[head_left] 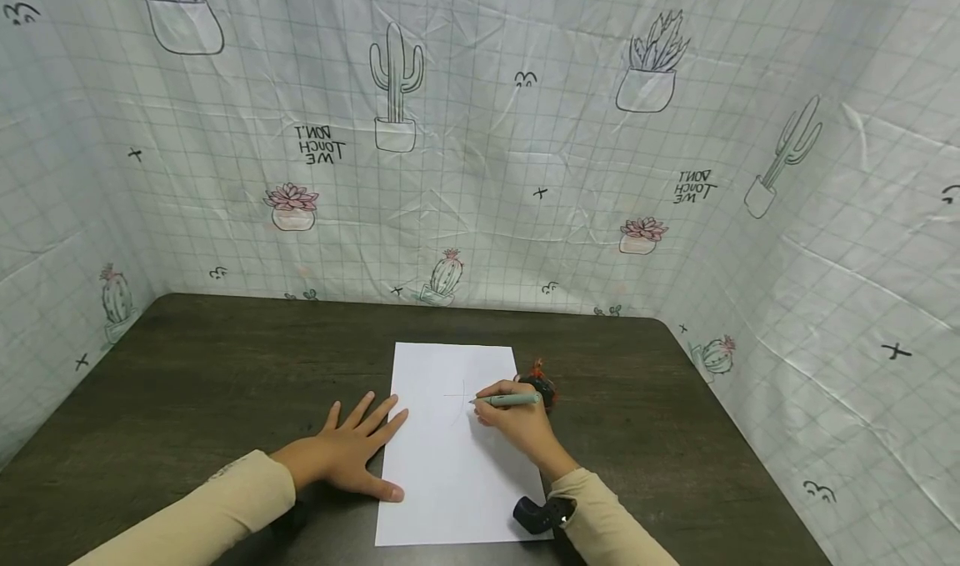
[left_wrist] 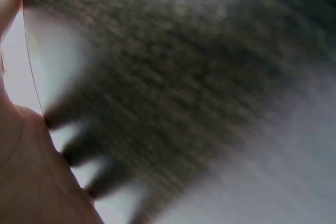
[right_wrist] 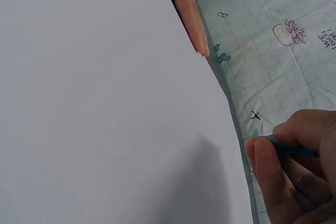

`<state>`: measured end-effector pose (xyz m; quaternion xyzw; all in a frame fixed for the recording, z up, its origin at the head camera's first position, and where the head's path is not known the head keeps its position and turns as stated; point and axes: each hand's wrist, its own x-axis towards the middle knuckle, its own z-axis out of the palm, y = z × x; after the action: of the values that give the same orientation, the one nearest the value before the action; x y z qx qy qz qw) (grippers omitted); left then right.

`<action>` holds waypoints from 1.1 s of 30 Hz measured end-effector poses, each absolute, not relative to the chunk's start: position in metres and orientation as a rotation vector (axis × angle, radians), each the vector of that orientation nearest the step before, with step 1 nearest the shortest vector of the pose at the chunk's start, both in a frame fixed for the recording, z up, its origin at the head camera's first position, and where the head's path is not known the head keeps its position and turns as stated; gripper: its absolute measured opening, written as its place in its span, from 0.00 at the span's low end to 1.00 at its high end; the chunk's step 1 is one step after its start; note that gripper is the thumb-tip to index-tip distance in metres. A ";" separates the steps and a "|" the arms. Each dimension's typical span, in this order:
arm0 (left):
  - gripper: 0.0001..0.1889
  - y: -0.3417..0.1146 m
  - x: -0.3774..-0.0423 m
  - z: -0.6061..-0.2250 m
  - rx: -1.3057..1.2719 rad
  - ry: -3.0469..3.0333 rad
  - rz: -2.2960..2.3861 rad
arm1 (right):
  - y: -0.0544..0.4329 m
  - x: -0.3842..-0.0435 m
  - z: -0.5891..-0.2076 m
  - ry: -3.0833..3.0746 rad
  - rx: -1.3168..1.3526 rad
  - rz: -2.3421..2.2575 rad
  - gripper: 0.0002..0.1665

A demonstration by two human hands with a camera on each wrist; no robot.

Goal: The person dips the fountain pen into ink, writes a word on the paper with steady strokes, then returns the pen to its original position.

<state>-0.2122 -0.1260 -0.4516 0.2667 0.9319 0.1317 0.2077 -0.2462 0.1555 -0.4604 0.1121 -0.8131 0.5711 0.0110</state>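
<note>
pale gridded cloth [head_left: 480, 174], printed with potted cacti and mirrored lettering, hangs beyond the paper and to both sides. dark desk [head_left: 225, 366] under all. white paper [head_left: 435, 499] lies flat on it; a faint thin-lined cross [head_left: 454, 395] shows in its upper half.

left hand [head_left: 348, 458] at the paper's left edge: fingers spread, relaxed, grasping nothing, tips and thumb resting on the margin. right hand [head_left: 517, 424] over the paper's right side, pinching a green pen [head_left: 513, 399] between thumb and fingers. pen tip points left, just beside the cross; whether it touches, cannot tell.

small dark object with orange-red top [head_left: 542, 387] just off the paper's right edge, partly hidden by the right hand. black device [head_left: 536, 514] at the right wrist, over the paper's lower right corner. beige sleeves [head_left: 247, 499] on both arms.
</note>
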 end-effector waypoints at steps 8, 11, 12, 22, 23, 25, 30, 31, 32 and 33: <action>0.57 -0.126 -0.212 -0.451 0.745 2.581 0.374 | 0.152 -0.253 -0.465 -2.572 0.357 1.570 0.03; 0.56 -0.126 -0.211 -0.450 0.738 2.586 0.370 | 0.149 -0.255 -0.466 -2.571 0.369 1.505 0.02; 0.56 -0.126 -0.211 -0.450 0.736 2.588 0.368 | 0.148 -0.255 -0.466 -2.576 0.367 1.484 0.03; 0.56 -0.126 -0.211 -0.450 0.737 2.597 0.368 | 0.145 -0.259 -0.470 -2.580 0.387 1.439 0.02; 0.56 -0.126 -0.211 -0.450 0.737 2.598 0.368 | 0.145 -0.259 -0.470 -2.580 0.388 1.436 0.03; 0.56 -0.126 -0.211 -0.451 0.737 2.599 0.367 | 0.145 -0.258 -0.470 -2.582 0.392 1.426 0.03; 0.56 -0.126 -0.211 -0.450 0.734 2.603 0.359 | 0.145 -0.258 -0.470 -2.591 0.391 1.421 0.03; 0.56 -0.126 -0.211 -0.450 0.735 2.603 0.361 | 0.145 -0.258 -0.470 -2.592 0.392 1.417 0.03; 0.56 -0.126 -0.211 -0.450 0.735 2.603 0.361 | 0.145 -0.258 -0.470 -2.592 0.388 1.418 0.03; 0.56 -0.126 -0.211 -0.450 0.736 2.603 0.362 | 0.145 -0.258 -0.470 -2.590 0.388 1.421 0.03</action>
<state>-0.2108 -0.1263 -0.4496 0.2640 0.9336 0.1297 0.2046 -0.2582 0.1454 -0.4700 0.1297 -0.8665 0.4753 0.0807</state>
